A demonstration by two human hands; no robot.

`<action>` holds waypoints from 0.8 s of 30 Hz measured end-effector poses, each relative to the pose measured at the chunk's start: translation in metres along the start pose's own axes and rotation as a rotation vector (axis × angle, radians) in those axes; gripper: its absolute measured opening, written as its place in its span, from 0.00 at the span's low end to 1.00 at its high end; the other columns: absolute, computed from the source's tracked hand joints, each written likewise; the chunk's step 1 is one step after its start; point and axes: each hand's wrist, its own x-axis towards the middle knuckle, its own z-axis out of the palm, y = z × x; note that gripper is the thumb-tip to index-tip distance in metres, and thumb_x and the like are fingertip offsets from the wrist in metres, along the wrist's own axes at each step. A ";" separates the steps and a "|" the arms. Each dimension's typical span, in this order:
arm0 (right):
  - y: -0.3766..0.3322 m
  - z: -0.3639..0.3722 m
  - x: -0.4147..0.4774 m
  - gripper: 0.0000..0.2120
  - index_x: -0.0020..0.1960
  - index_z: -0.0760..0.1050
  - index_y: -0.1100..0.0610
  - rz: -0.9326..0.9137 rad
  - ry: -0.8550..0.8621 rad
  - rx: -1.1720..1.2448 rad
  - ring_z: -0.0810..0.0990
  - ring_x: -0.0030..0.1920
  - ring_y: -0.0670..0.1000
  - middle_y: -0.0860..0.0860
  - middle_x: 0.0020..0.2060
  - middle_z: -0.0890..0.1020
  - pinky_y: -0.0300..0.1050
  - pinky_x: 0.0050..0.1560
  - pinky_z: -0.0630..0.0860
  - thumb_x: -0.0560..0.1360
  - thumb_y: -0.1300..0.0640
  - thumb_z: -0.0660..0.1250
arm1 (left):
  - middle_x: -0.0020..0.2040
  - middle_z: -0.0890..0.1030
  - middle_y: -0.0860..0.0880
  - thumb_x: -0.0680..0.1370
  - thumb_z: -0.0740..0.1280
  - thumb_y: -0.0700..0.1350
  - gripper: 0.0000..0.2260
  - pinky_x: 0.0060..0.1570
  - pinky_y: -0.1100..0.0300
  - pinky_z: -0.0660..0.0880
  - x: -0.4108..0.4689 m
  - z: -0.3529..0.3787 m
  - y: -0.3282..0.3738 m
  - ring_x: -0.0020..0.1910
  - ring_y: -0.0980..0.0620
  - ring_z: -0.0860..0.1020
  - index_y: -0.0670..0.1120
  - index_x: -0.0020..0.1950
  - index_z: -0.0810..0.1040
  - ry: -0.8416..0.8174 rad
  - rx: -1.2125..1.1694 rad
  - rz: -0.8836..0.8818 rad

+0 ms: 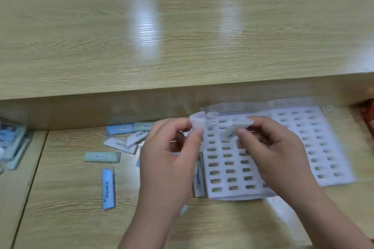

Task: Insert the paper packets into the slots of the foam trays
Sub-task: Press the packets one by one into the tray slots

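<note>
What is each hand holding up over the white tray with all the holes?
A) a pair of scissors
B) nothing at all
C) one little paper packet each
C: the left hand pinches a white packet and the right hand pinches another packet, above the foam tray.

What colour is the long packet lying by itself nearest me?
Light blue, seen clearly in the head view.

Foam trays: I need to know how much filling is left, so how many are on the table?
2. One foam tray lies under the hands; the other lies beside it, to its right. A further one underneath cannot be ruled out.
</note>
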 end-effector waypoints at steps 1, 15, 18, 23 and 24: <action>0.004 0.001 0.004 0.11 0.42 0.80 0.36 -0.028 0.004 0.001 0.80 0.33 0.46 0.44 0.33 0.82 0.34 0.30 0.75 0.75 0.53 0.71 | 0.44 0.81 0.56 0.77 0.71 0.47 0.06 0.39 0.69 0.75 0.003 0.007 0.000 0.42 0.57 0.81 0.59 0.45 0.82 -0.011 -0.035 -0.020; 0.028 0.023 0.023 0.05 0.50 0.80 0.44 -0.236 0.000 -0.301 0.78 0.40 0.36 0.32 0.36 0.77 0.29 0.39 0.72 0.77 0.49 0.67 | 0.47 0.82 0.62 0.77 0.70 0.47 0.07 0.45 0.68 0.71 0.005 0.027 -0.019 0.44 0.58 0.77 0.53 0.53 0.85 -0.049 0.434 0.223; 0.027 0.027 0.024 0.04 0.51 0.79 0.45 -0.279 -0.019 -0.348 0.76 0.37 0.35 0.32 0.34 0.75 0.30 0.37 0.71 0.78 0.51 0.67 | 0.42 0.77 0.64 0.77 0.71 0.47 0.06 0.42 0.73 0.65 0.005 0.024 -0.020 0.40 0.56 0.73 0.52 0.52 0.84 -0.036 0.570 0.306; 0.029 0.029 0.023 0.04 0.51 0.79 0.47 -0.239 -0.042 -0.316 0.79 0.35 0.40 0.38 0.34 0.79 0.45 0.34 0.77 0.78 0.50 0.66 | 0.39 0.77 0.62 0.76 0.73 0.44 0.06 0.40 0.71 0.66 0.006 0.021 -0.025 0.38 0.58 0.71 0.52 0.52 0.84 -0.032 0.524 0.326; 0.028 0.028 0.023 0.05 0.51 0.79 0.48 -0.268 -0.055 -0.372 0.77 0.34 0.40 0.38 0.33 0.78 0.44 0.33 0.76 0.78 0.50 0.65 | 0.40 0.79 0.61 0.77 0.72 0.45 0.05 0.39 0.68 0.66 0.007 0.021 -0.025 0.39 0.56 0.72 0.51 0.52 0.84 -0.050 0.542 0.334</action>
